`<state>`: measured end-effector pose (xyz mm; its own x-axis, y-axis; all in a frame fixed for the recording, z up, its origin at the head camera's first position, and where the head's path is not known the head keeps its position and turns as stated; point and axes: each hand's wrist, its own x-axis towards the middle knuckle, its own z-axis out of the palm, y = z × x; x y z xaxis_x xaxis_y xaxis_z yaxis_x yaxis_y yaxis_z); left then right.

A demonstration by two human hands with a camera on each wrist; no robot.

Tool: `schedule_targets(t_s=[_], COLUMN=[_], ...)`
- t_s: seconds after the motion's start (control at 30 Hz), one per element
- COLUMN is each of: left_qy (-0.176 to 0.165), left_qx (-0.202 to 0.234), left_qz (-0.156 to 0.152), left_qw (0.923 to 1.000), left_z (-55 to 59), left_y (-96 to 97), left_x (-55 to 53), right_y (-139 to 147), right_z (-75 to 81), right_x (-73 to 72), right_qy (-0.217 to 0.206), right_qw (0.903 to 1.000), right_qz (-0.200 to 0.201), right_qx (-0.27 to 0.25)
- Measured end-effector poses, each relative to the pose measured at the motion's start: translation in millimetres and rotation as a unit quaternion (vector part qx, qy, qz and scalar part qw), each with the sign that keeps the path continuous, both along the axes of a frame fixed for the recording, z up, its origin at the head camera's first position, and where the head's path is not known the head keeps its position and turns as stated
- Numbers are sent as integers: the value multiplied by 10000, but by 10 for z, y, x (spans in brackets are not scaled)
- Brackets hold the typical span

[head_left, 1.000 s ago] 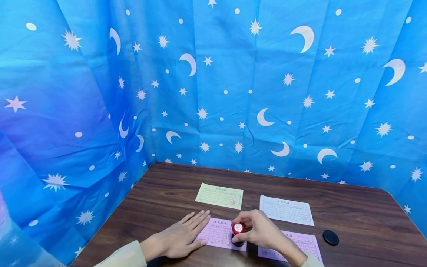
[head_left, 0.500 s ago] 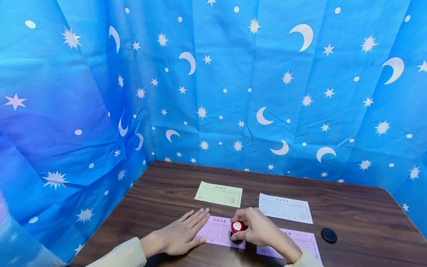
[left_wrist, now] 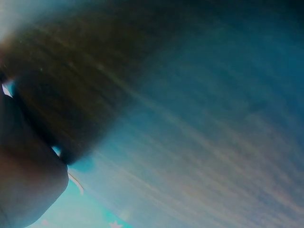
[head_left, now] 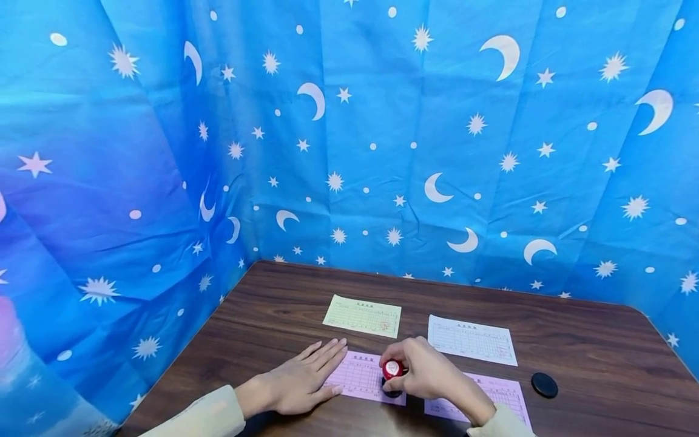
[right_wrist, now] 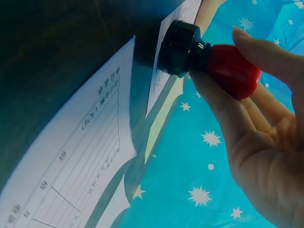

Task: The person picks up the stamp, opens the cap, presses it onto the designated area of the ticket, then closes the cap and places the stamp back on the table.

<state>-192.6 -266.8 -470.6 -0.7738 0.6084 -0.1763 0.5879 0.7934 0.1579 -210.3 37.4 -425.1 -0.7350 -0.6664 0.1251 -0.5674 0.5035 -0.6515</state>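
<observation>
My right hand (head_left: pixel 428 370) grips the red knob of a stamp (head_left: pixel 392 369) between thumb and fingers. In the right wrist view the black base of the stamp (right_wrist: pixel 179 48) sits against a printed paper slip. From the head view that is a pink slip (head_left: pixel 355 379), and the base covers its lower right part. My left hand (head_left: pixel 300 376) lies flat with straight fingers, fingertips over the slip's left edge. The left wrist view is dark and blurred, with part of the hand (left_wrist: pixel 31 185) at the left.
A second pink slip (head_left: pixel 502 394) lies partly under my right forearm. Behind are a green slip (head_left: pixel 360 315) and a white slip (head_left: pixel 472 341), each with a faint red mark. A round black lid (head_left: pixel 544 385) rests at the right of the wooden table (head_left: pixel 284 303). A blue curtain (head_left: pixel 355 121) hangs behind.
The head view shifts slightly. The right hand keeps holding the stamp at the same spot on the pink slip, and the left hand stays in place.
</observation>
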Motion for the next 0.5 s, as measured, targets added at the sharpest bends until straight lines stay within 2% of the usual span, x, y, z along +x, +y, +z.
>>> schedule_targets(t_s=[0.2,0.5], left_qy=[-80,-96], left_qx=[-7,29], left_qz=[53,36], left_qw=[10000,9999], left_z=[-4,7], left_y=[4,8], left_x=[4,-8], right_y=[-1,0], right_z=[2,19], right_x=[5,7], right_qy=[223,315], right_qw=[9991,9987], right_qz=[145,248], right_qx=[331,309])
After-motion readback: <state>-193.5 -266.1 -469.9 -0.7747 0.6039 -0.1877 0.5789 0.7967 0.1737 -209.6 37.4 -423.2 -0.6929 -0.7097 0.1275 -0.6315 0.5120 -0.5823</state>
